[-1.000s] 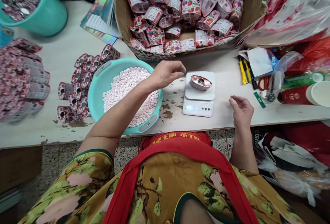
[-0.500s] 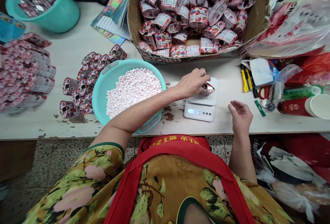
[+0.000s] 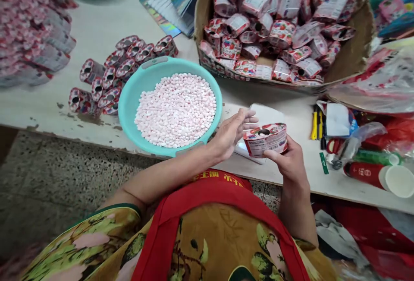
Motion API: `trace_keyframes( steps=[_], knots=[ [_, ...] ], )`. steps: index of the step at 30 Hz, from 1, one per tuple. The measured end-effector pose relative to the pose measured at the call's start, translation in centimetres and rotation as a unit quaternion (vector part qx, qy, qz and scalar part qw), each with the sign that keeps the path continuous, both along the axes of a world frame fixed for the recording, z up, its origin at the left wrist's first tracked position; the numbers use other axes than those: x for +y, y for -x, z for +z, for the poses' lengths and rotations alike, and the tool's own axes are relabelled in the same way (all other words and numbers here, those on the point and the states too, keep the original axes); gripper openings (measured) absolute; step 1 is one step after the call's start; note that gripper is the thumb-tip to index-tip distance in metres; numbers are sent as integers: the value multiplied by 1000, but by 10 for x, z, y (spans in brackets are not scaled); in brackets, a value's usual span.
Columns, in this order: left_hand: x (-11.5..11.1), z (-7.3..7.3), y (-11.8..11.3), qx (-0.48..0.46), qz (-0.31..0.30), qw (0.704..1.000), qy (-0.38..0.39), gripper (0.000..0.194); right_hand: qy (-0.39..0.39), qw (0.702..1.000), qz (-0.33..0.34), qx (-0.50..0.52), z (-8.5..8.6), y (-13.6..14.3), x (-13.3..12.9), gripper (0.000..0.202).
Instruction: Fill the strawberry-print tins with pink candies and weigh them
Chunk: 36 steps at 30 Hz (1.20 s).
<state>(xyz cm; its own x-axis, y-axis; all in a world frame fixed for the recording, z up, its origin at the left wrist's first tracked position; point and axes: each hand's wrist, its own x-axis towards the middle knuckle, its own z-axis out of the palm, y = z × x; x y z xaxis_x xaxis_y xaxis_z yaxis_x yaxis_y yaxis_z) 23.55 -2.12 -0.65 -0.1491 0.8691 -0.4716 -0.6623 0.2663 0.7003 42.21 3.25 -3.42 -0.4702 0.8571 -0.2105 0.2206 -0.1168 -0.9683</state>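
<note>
My right hand (image 3: 289,156) grips a red-and-white printed candy container (image 3: 267,142) by its right end, thumb on the front. A round dark hole shows in the container's top. Close by its left end, my left hand (image 3: 230,133) has its fingers stretched out and holds nothing; whether the fingertips touch the container I cannot tell. Behind and below the container is a white digital scale (image 3: 267,112), mostly covered, its display hidden. Left of my left hand stands a turquoise basin (image 3: 127,99) of small pale pink candies (image 3: 176,110).
Similar containers (image 3: 110,78) stand grouped left of the basin, with a larger stack (image 3: 35,35) farther left. A cardboard box (image 3: 352,67) full of containers sits at the back. Cutters (image 3: 317,123), a paper cup (image 3: 399,181) and plastic bags (image 3: 378,67) lie to the right.
The container has come off the scale and is now in my right hand. My left hand has let go and drawn back with fingers extended. The view has shifted and tilted.
</note>
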Motion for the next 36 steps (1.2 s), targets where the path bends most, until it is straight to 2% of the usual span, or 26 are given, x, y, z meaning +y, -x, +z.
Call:
trace_keyframes(
  steps=[2,6,12,16,19,20,22,23,26,28,30,36],
  knots=[
    [-3,-4,-4,-65,37,996,38,50,14,999,34,-35,3,-1,1,51],
    [0,-15,-9,-135,38,983,114,41,50,995,57,-61,-1,-7,3,52],
    [0,-11,-7,-144,8,987,77,19,52,998,27,-24,-13,-18,-3,63],
    [0,-8,4,-78,-16,995,64,16,47,999,-15,-1,-20,-17,-6,64],
    [0,-5,17,40,-63,997,25,4,36,999,-9,-6,-23,-12,-5,57],
    [0,-2,21,97,-91,991,-1,6,33,999,1,-9,-23,-9,-4,54],
    [2,6,28,236,-170,955,-65,10,18,1000,22,-8,-24,-3,-3,50],
    [3,10,30,312,-218,920,-95,9,4,999,31,-9,-25,1,-2,48],
    [8,23,32,498,-346,781,-152,5,-47,998,48,-8,-27,13,-4,38],
    [11,28,33,559,-390,712,-168,12,-57,997,48,2,-28,20,-7,35],
    [14,29,35,577,-404,687,-181,20,-44,998,42,20,-30,26,-9,34],
    [17,26,44,615,-384,655,-214,22,7,998,4,68,-33,38,-10,44]
  ],
)
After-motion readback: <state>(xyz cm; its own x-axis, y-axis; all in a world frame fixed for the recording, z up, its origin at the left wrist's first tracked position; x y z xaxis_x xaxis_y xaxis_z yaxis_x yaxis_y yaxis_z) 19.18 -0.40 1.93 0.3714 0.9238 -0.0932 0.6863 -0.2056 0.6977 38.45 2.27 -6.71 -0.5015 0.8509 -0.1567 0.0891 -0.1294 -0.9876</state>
